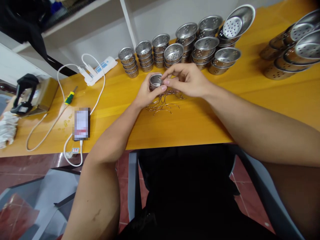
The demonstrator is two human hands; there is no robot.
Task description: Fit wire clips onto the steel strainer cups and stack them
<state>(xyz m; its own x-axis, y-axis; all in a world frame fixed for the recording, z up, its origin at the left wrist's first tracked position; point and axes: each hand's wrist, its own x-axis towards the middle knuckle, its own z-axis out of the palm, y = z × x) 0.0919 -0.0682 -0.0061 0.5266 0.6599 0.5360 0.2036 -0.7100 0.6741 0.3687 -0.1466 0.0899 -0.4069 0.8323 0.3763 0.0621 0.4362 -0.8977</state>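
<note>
My left hand (147,94) is wrapped around a small perforated steel cup (155,81), held just above the yellow table (200,123). My right hand (186,79) meets it from the right, its fingertips pinched at the cup's rim; whatever they pinch is too small to make out. Under both hands lies a loose heap of thin wire handles (163,103).
Stacks of the same steel cups (175,53) line the table's back, with larger perforated bowls (292,50) at the far right. To the left are a phone (81,123) on a white cable, a power strip (98,70), a screwdriver (69,97) and a black clamp (25,93).
</note>
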